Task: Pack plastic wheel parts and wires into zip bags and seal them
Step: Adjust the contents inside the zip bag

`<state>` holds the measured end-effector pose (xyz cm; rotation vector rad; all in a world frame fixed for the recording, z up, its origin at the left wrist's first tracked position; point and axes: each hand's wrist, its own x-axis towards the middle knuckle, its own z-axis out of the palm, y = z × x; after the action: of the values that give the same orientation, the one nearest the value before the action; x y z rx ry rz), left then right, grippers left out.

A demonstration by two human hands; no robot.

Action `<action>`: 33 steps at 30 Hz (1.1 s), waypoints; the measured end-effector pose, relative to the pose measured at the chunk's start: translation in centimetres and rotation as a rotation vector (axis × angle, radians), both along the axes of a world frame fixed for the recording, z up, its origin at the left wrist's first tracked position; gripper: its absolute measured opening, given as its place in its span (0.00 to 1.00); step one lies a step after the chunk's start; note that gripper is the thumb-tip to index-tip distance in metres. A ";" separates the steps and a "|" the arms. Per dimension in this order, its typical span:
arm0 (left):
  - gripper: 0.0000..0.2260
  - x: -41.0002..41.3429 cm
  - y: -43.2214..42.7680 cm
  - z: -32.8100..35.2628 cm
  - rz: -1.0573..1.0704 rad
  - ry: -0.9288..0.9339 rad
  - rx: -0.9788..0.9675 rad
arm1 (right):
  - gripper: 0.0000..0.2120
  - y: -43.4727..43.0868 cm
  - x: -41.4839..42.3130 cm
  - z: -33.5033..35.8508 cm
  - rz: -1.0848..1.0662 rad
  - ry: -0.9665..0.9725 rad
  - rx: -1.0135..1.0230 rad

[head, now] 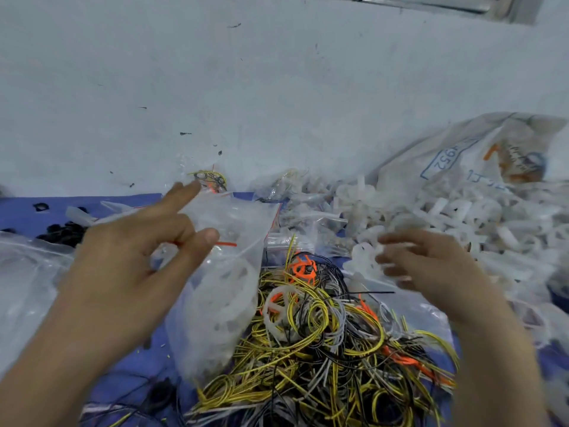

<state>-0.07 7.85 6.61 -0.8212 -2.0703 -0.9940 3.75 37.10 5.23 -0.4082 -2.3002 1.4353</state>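
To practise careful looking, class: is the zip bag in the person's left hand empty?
No: white wheel parts show through the clear zip bag that the left hand holds.

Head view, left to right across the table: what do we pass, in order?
In order: black small parts → left hand → zip bag → wire pile → right hand → printed sack. The white plastic parts overlap the right hand and sack, so they are left out.
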 end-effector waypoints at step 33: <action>0.19 0.7 1.3 -0.2 -0.109 -0.014 -0.052 | 0.32 -4.1 -9.0 -9.7 0.026 -0.418 0.272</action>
<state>0.61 9.18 6.38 -0.9652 -2.0894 -1.0108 -5.26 32.99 -4.45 -0.6464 -2.7922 1.1026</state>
